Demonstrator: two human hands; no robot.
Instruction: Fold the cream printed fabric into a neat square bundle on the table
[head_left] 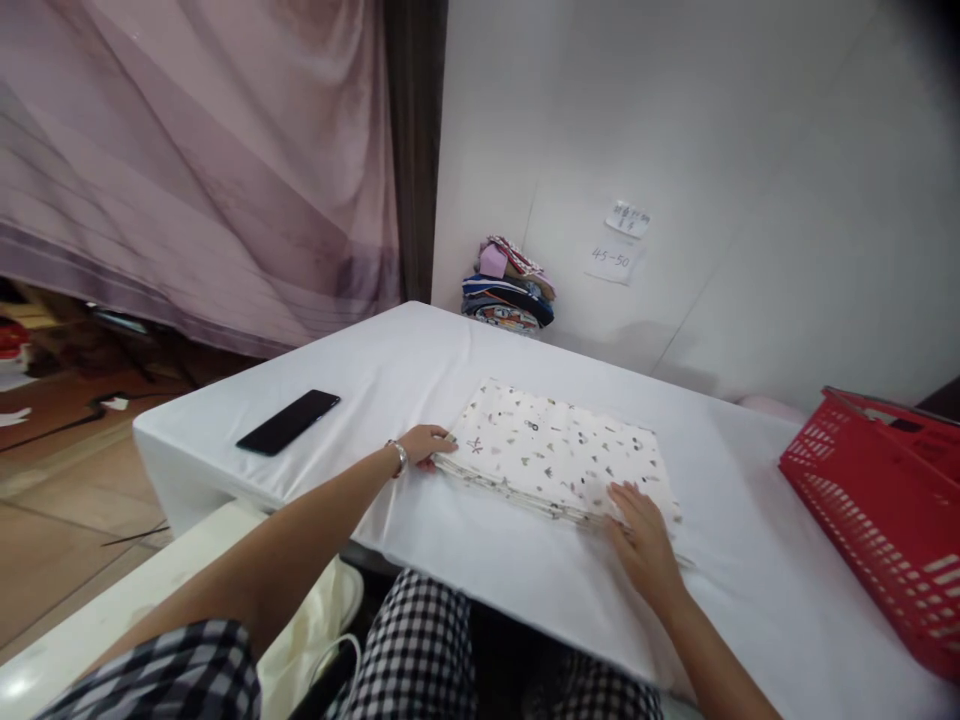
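Observation:
A folded white cloth (555,445) with a small scattered print lies flat on the white-covered table in front of me. Its near edge shows several layers. My left hand (426,445), with a bracelet at the wrist, grips the near left corner between fingers on top and others at the edge, partly hidden. Resting on the cloth's near right part is my right hand (639,530), its fingers stretched out flat and its thumb beside the front edge.
A black phone (289,422) lies left on the table (397,350). A red plastic basket (885,510) stands at the right. Folded fabrics (508,288) are stacked against the wall, near two paper notes (611,260). A pink curtain (225,160) hangs at left.

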